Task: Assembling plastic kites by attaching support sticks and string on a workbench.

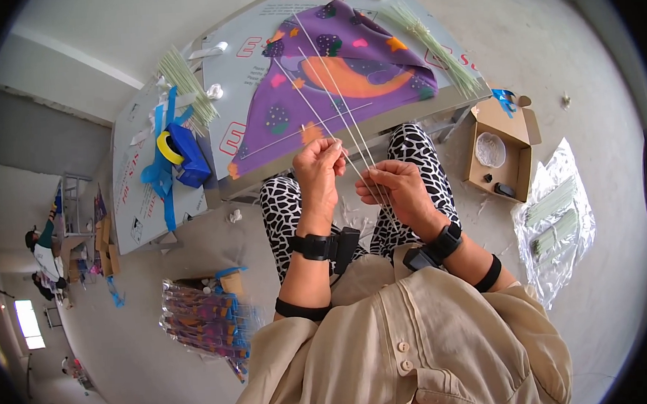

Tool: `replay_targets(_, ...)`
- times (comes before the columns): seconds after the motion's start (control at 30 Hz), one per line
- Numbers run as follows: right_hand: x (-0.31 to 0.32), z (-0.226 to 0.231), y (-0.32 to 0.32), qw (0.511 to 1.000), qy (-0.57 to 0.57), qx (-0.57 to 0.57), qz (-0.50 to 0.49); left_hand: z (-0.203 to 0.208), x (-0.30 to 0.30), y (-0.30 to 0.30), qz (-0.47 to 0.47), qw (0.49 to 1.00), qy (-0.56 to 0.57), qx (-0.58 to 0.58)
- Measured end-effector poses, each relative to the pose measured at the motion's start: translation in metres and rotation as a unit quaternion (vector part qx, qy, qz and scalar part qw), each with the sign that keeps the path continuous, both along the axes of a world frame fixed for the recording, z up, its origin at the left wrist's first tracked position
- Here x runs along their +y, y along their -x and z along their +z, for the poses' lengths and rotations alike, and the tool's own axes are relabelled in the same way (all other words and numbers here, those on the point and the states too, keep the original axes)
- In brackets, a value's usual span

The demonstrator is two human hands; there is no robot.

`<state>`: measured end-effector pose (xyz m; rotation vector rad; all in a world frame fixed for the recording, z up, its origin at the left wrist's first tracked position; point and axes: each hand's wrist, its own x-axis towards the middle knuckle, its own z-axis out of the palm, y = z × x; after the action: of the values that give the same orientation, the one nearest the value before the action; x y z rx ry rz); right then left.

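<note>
Both my hands work over the near edge of the table, above my lap. Several thin white rods (328, 79) fan out away from me, crossing above a purple patterned cloth (259, 124). My right hand (398, 188) is closed round their near ends, with fingers pinched together. My left hand (319, 176) pinches at the leftmost rod with thumb and fingertips, and its exact hold is partly hidden by the fingers. The cloth, roughly triangular with orange and dark motifs, lies spread on the table. Across its near part rests another thin rod (348, 112).
The grey printed tabletop (221, 97) carries bundled pale rods (432, 43), a second bundle (189, 92) and a blue tape dispenser (193, 159). An open cardboard box (477, 172), bagged rods (554, 217) and a plastic-wrapped colourful pack (204, 317) stand lower. People appear far left.
</note>
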<state>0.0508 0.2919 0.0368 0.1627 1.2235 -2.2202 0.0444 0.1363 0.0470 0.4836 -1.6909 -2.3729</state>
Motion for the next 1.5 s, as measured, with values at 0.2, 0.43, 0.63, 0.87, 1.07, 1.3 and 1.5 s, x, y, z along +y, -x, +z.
replay_targets(0.2, -0.002, 0.001, 0.0, 1.0, 0.008, 0.003, -0.009, 0.0, -0.001, 0.001, 0.0, 1.0, 0.003, 0.004)
replay_targets(0.43, -0.005, 0.003, 0.0, 1.0, 0.018, 0.001, 0.001, 0.003, -0.001, 0.001, -0.004, 1.0, 0.001, -0.003)
replay_targets(0.63, -0.007, -0.002, -0.002, 1.0, 0.014, 0.02, 0.011, 0.0, 0.002, 0.003, 0.0, 1.0, -0.013, 0.003)
replay_targets(0.87, -0.009, -0.002, -0.002, 1.0, -0.003, 0.027, -0.003, 0.002, 0.003, 0.002, -0.002, 1.0, -0.006, 0.027)
replay_targets(1.07, -0.013, -0.002, -0.005, 0.996, -0.04, 0.081, -0.016, 0.007, 0.009, -0.001, -0.002, 0.998, 0.043, 0.036)
replay_targets(1.3, -0.014, 0.004, -0.006, 0.991, -0.071, 0.114, -0.012, 0.003, 0.006, -0.001, -0.019, 0.999, 0.023, 0.025)
replay_targets(1.5, -0.011, -0.004, -0.003, 0.996, 0.012, 0.071, -0.05, 0.008, 0.007, -0.001, -0.005, 0.999, -0.001, 0.032)
